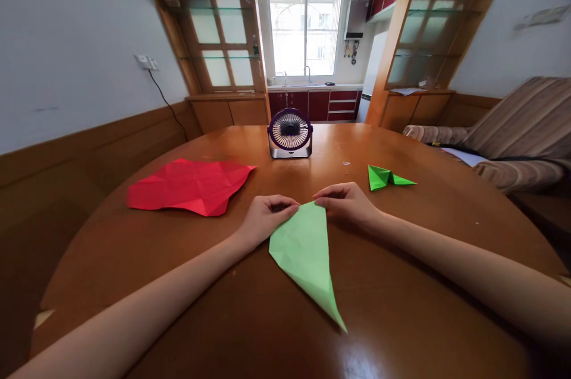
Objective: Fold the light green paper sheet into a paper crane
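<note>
Two hands on one pale green folded sheet, round wooden table.

Count: three paper pieces and one desk fan. The pale green folded paper (307, 254) lies flat near the middle, a long kite shape with its narrow tip pointing toward the near right. The left hand (267, 218) has fingers curled, fingertips pinching the paper's far left edge. The right hand (345, 201) is likewise curled, fingertips pressed on the far top corner; both hands grasp the sheet, neither lifted clear of the table (401, 307). A creased red sheet (191, 185) lies unfolded to the far left. A small bright green folded piece (386, 177) sits far right, apart from the right hand. The fan (289, 133) stands at the far centre.
</note>
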`<state>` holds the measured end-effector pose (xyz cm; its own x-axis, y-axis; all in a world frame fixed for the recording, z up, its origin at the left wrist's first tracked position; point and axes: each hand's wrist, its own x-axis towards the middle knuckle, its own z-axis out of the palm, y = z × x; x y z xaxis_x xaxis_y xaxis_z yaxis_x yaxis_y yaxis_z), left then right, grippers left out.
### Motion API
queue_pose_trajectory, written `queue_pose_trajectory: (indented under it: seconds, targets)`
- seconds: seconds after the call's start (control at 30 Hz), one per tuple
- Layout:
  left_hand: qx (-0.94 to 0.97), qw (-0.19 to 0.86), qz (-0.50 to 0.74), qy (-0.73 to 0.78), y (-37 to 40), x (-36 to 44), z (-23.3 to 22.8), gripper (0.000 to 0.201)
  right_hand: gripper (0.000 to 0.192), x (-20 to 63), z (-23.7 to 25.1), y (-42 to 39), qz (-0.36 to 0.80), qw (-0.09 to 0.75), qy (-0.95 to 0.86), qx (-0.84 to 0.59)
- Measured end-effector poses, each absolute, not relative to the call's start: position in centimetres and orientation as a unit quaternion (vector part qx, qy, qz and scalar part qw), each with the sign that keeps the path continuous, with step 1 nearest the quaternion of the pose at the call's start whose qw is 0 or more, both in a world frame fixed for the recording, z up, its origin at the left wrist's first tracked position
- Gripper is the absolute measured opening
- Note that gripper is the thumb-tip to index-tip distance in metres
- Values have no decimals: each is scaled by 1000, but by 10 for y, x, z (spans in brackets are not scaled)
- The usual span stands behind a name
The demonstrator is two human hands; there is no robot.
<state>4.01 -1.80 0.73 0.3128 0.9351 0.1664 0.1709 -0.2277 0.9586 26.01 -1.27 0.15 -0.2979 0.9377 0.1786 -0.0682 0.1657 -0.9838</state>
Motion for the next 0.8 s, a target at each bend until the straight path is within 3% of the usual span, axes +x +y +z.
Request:
queue_pose_trajectory:
  seconds: [0.4,0.8]
  targets:
    - [699,441,387,408,-10,49,-1,24,23,255,1,-6,527,461,-587,-406]
    - [511,658,325,448,-2,47,14,23,18,244,-5,-4,334,504,-718,-345]
